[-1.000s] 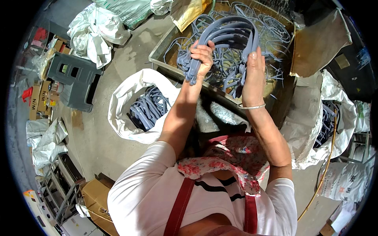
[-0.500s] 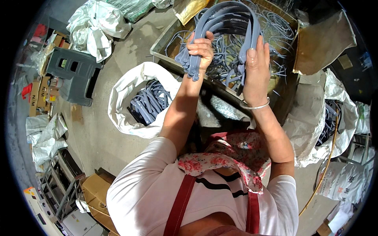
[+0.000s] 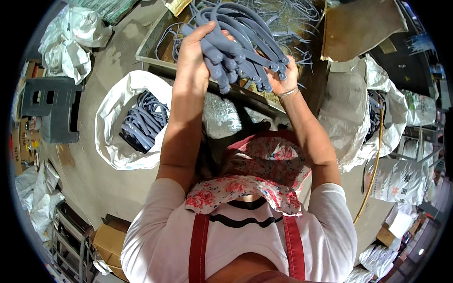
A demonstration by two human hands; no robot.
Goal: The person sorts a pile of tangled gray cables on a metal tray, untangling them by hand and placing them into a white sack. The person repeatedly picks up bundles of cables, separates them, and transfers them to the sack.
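Note:
A bundle of grey-blue rubbery strips (image 3: 236,47), bent into loops, is held up between my two hands over the near edge of a metal tray (image 3: 152,40). My left hand (image 3: 192,59) wraps round the thick rounded ends at the left, thumb on top. At the right, my right hand (image 3: 286,78) grips the thinner, knobbed ends from behind and below; some of its fingers are hidden by the strips. More thin grey strips (image 3: 295,40) lie loose and tangled in the tray behind the bundle.
Left of my left forearm stands an open white sack (image 3: 106,127) with similar grey strips (image 3: 144,118) inside. Another white sack (image 3: 398,122) is at the right, beside a long thin stick (image 3: 373,174). A brown board (image 3: 361,28) leans at the tray's right; a dark plastic stool (image 3: 52,106) stands far left.
The bundle has come nearer and turned, so its ends now point toward me. My right hand, flat against its side before, now curls round the ends. The whole view has shifted.

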